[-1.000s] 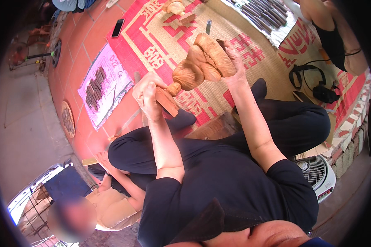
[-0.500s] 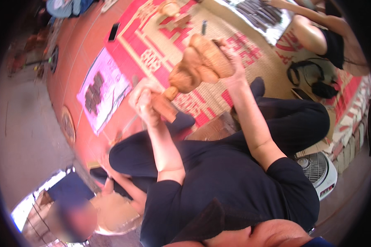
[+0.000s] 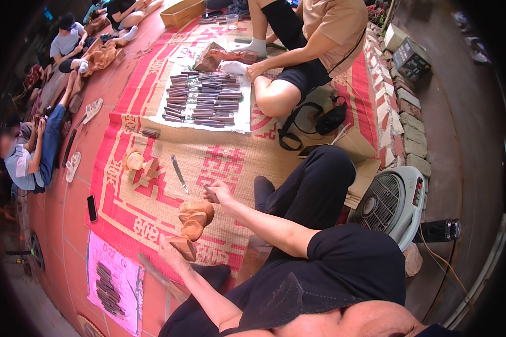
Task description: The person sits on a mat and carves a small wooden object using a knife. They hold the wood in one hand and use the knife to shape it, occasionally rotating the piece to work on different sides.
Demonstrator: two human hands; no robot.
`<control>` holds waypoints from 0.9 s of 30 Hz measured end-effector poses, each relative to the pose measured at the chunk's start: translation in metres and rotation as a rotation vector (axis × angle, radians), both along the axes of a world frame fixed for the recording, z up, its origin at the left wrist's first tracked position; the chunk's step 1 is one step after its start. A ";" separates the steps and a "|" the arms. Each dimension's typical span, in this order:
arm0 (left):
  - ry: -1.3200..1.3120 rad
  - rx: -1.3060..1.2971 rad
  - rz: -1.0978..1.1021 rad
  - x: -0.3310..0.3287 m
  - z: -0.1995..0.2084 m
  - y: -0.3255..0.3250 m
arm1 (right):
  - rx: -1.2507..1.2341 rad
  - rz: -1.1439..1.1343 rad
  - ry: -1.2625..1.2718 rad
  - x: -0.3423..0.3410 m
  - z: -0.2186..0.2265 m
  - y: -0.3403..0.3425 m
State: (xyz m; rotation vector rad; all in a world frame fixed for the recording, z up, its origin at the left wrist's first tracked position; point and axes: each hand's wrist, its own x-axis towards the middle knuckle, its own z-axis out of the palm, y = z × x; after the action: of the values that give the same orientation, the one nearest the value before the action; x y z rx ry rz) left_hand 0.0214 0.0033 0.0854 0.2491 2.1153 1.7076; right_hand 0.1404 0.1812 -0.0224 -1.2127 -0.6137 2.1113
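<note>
My left hand [image 3: 173,254] is closed around the block-shaped base of a light wooden carving [image 3: 195,222], a rounded, lobed form that leans up and away from me. Just right of the carving, apart from it, my right hand [image 3: 221,192] has its fingers pinched together. A small dark tip shows at those fingers, too small to name. Beyond the carving, a slim metal tool [image 3: 179,174] like a pen or knife lies on the patterned straw mat [image 3: 208,151]. To its left rests a second wooden carving [image 3: 134,160] with a block-shaped base.
Rows of dark-handled tools [image 3: 208,96] lie on a white sheet ahead, beside a seated co-worker [image 3: 320,45]. A pink sheet [image 3: 130,281] with dark sticks is at left, near a phone [image 3: 92,208]. A fan [image 3: 383,201] and cardboard box [image 3: 361,163] are right.
My right hand has let go of the wooden carving and moved apart from it. The left hand still grips its base. The view has swung, showing more of the mat and other people.
</note>
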 end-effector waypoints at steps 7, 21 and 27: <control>0.102 -0.243 -0.030 -0.007 -0.055 0.009 | 0.259 -0.006 -0.115 -0.006 -0.014 0.001; -0.137 -0.275 -0.051 -0.010 -0.094 0.038 | 0.168 0.278 -0.141 -0.006 -0.026 -0.008; -0.066 -0.236 -0.123 -0.017 -0.113 0.042 | 0.153 0.276 -0.110 -0.005 -0.019 -0.010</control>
State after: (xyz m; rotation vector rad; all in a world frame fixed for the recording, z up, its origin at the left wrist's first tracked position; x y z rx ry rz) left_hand 0.0047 0.0457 -0.0280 0.2435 2.1804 1.3644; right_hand 0.1352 0.1713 -0.0412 -1.2206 -1.0246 2.1817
